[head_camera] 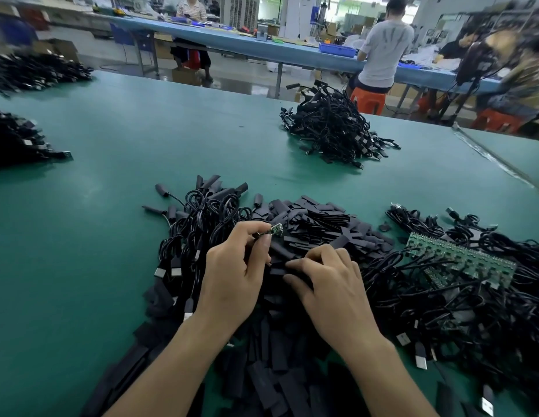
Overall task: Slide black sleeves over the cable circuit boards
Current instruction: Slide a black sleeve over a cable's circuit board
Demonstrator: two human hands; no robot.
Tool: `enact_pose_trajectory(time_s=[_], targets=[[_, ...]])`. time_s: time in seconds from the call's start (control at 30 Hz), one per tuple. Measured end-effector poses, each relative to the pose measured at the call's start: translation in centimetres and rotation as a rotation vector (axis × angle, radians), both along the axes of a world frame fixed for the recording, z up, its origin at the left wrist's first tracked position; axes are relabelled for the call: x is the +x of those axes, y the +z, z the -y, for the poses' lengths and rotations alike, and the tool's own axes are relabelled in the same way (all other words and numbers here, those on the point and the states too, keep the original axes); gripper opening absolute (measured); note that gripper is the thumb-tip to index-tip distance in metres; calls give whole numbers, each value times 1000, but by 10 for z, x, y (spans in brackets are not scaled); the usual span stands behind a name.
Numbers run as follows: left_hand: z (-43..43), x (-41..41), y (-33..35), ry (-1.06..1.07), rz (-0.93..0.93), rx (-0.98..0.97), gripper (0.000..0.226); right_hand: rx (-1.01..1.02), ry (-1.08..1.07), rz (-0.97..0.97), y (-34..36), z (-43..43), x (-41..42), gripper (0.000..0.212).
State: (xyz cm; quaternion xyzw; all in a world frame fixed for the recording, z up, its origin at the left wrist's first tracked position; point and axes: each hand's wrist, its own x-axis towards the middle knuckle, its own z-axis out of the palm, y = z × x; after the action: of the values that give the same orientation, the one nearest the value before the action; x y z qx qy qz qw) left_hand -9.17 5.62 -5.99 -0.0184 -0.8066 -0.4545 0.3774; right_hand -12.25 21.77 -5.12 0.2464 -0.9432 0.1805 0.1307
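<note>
Green table [112, 206] bearing cable piles [328, 133]

Broad green matted worktable [112, 139] filled the foreground | long blue-topped bench on grey metal legs [220, 40] stood behind, bearing a blue plastic bin [337, 51] | orange plastic stool [369, 100] stood beside it | glossy grey floor [232, 76] reflected light | grey louvred unit [239, 9] stood at rear.
</note>
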Motion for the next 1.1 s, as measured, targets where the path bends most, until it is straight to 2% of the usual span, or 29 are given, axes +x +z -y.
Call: enact_pose_trajectory(time_s=[0.3,0.37,0.5,0.6,0.7,0.87,1.1], targets=[[-2,1,3,16,19,27,13,-301,15,30,-2,-10,3,3],[-4,2,4,-19,10,1,18,-438,29,20,1,-11,3,7],[-7,5,6,-37,50,-49,30,-642,195,191,4,-11,7,12],[-6,5,6,-88,76,40,30,-681,206,212,3,-10,7,22],[-7,5,5,-139,100,112,32,-664,206,124,2,-9,8,33],[-8,5,5,-173,110,204,29,-590,182,-18,-2,-5,9,30],[-9,4,5,-204,140,229,26,-619,193,2,-1,-6,7,30]])
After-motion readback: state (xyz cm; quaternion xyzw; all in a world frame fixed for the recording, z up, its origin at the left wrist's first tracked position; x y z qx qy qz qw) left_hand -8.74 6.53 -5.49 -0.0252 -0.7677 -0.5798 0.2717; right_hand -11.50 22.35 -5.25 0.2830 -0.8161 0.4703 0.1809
